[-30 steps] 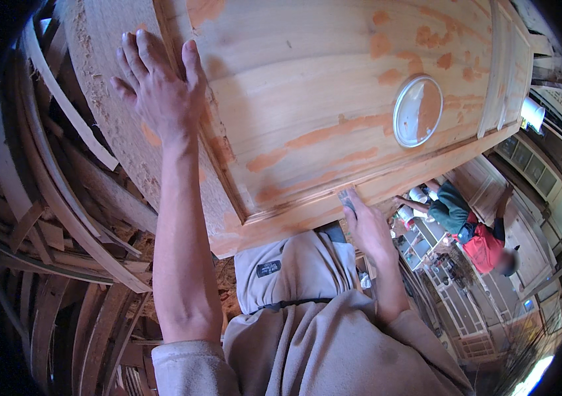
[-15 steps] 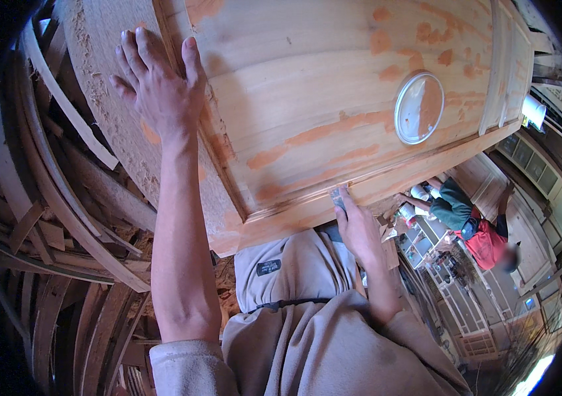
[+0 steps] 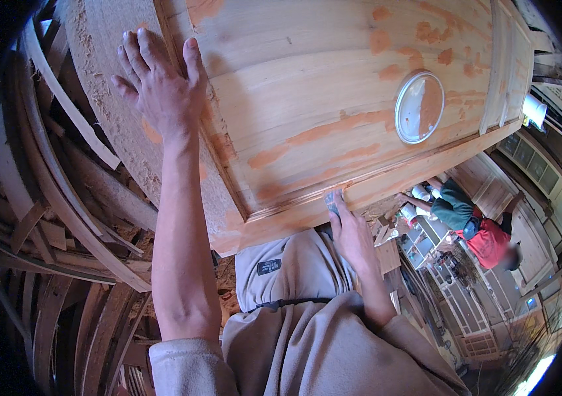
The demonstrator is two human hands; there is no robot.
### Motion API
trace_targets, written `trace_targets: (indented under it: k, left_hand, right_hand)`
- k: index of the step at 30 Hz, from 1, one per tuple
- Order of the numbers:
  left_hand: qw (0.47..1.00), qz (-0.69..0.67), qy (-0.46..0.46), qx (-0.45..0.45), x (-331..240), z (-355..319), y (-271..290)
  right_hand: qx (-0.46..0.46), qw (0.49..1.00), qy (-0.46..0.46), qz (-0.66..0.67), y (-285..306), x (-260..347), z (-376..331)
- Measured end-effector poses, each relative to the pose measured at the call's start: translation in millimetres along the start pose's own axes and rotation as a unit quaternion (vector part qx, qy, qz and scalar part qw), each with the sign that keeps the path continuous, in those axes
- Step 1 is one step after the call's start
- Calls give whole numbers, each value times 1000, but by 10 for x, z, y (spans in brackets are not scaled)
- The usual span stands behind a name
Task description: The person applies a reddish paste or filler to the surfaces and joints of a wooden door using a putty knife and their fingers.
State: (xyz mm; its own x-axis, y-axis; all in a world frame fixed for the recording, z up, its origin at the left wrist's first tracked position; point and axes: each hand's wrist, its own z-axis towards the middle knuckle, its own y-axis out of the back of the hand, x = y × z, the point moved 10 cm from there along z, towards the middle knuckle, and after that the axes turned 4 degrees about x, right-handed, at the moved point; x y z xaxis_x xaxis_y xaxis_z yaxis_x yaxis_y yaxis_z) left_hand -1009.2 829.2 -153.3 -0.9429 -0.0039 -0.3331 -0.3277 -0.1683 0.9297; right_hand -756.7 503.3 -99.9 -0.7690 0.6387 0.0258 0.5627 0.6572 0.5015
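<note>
My left hand (image 3: 162, 89) rests flat on the wide rail of a large wooden panel door (image 3: 281, 86), fingers spread and thumb across the moulding. In my right hand (image 3: 353, 234) is a small putty knife (image 3: 335, 200), its blade against the moulded groove on the door's near edge. The fingers close round its handle and hide most of it. Orange-brown filler (image 3: 334, 129) lies in streaks and dabs over the panel. A round white lid (image 3: 420, 107) with orange filler on it rests on the panel, right of centre.
Curved wooden offcuts (image 3: 63, 165) are heaped at the left, close to my left forearm. Right of me, a co-worker in a red top (image 3: 489, 244) bends near white tubs (image 3: 420, 193) and wooden frames (image 3: 472, 297). A white container (image 3: 533, 111) stands past the door's far right end.
My right hand and the putty knife have shifted slightly left and nearer to me along the door's edge. My left hand has stayed in place. The co-worker's arm has moved a little.
</note>
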Motion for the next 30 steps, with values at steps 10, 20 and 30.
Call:
trace_targets:
  k: [10,20,30]
  left_hand:
    - [1000,3,-6,-5,6,2,-4]
    - [1000,10,-10,-5,-21,-5,-18]
    - [1000,3,-8,-10,16,-1,-20]
  right_hand:
    - [2,1000,5,3,-147,59,-32]
    - [-1,1000,-1,5,-254,95,-60]
    - [-4,1000,3,17,-353,203,-108]
